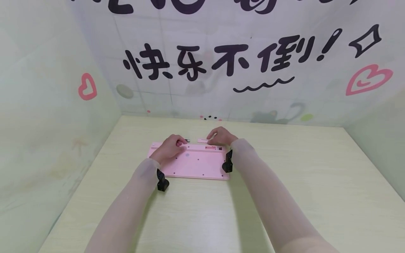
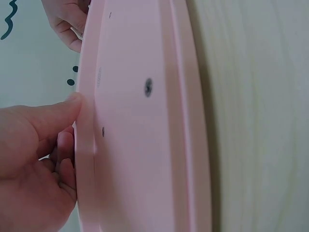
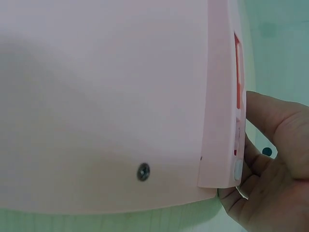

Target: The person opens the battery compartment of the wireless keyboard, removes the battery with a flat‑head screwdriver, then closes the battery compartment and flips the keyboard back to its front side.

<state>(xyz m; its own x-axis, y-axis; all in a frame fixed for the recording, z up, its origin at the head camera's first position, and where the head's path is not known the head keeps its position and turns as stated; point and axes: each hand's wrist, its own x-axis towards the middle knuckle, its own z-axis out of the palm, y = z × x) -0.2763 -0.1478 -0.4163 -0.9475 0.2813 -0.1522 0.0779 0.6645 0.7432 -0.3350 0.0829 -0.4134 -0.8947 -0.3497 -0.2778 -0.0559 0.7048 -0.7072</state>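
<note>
A pink keyboard lies underside up, with screws showing and an uncovered battery compartment near its far right corner. My left hand is at the far edge with fingers curled; in the left wrist view its thumb touches that edge. Close to those fingertips is a small dark and silver piece, perhaps a battery. Just beyond the far edge, my right hand grips the right end of a thin pink battery cover. In the right wrist view the keyboard hides its fingertips.
The pale wood-grain table extends around the keyboard. Behind it hangs a white printed cloth with black lettering, and pale cloth walls rise at the sides. Black wrist mounts hang under both sleeves near the keyboard.
</note>
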